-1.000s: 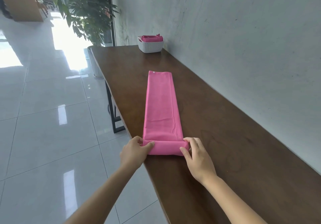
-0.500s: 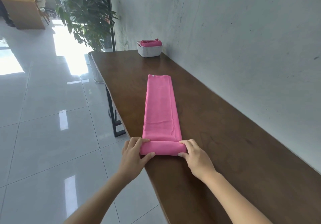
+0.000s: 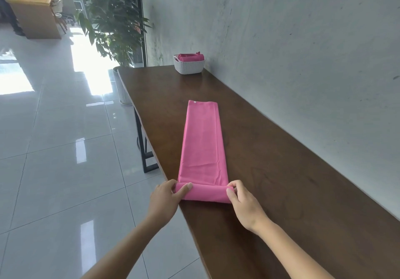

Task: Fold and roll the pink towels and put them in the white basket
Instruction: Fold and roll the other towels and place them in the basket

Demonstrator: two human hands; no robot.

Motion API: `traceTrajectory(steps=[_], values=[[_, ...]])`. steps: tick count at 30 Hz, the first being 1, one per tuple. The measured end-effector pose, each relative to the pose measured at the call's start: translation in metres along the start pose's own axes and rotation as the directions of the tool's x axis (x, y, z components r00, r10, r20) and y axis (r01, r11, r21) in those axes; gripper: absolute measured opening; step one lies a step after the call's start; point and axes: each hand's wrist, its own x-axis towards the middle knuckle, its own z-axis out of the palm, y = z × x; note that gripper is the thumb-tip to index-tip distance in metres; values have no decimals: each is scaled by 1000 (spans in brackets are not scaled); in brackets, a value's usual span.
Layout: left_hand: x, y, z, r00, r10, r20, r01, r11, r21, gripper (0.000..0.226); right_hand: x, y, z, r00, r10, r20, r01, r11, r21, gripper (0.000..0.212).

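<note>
Rolling under way: a folded pink towel (image 3: 203, 146) lies lengthwise at frame centre on the wooden table (image 3: 281, 192), its near end already rolled.

The left hand (image 3: 165, 198) and right hand (image 3: 243, 203) pinch the roll's ends, fingers curled over it. Next, likely: roll evenly toward the white basket (image 3: 189, 64), upper centre, which holds rolled towels. No readable writing.

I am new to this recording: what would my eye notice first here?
First, the long pink towel lying flat on the dark table, its near end rolled. The left hand and right hand grip that roll at its two ends. Farther along, by the wall, the white basket holds more pink towels.
</note>
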Motion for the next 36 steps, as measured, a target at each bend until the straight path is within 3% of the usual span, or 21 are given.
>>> traceTrajectory(steps=[5, 9, 13, 16, 21, 24, 28, 31, 36], values=[[0, 12, -1, 993, -115, -13, 114, 993, -41, 53, 3, -10, 5, 996, 79, -34, -79, 997, 2, 28], [1, 21, -2, 991, -133, -33, 128, 985, -115, 47, 15, -17, 5, 979, 201, -28, -202, 979, -10, 41], [5, 16, -3, 994, -30, -105, 10, 982, -189, 27, 28, -21, 1, 960, 279, -13, -279, 960, -18, 52], [4, 14, -7, 987, 112, -114, -132, 973, -188, 14, 37, -22, -1, 947, 322, -8, -322, 947, -19, 49], [8, 1, -10, 956, 293, 3, -292, 952, -92, 32, 43, -21, -4, 929, 370, -12, -368, 927, 79, 48], [12, -3, -10, 951, 310, 13, -309, 951, -31, 31, 38, -24, -7, 925, 378, -36, -375, 924, 73, 40], [19, -2, -11, 952, 304, 42, -305, 952, 16, 23, 21, -31, -6, 937, 287, -197, -304, 951, -57, 28], [26, -2, -14, 952, 290, 97, -293, 956, 22, 20, 12, -27, -2, 950, 141, -279, -179, 977, -115, 17], [36, 0, -21, 958, 215, 189, -214, 976, -29, 29, 3, -11, 7, 968, -115, -222, 69, 976, -207, 38]])
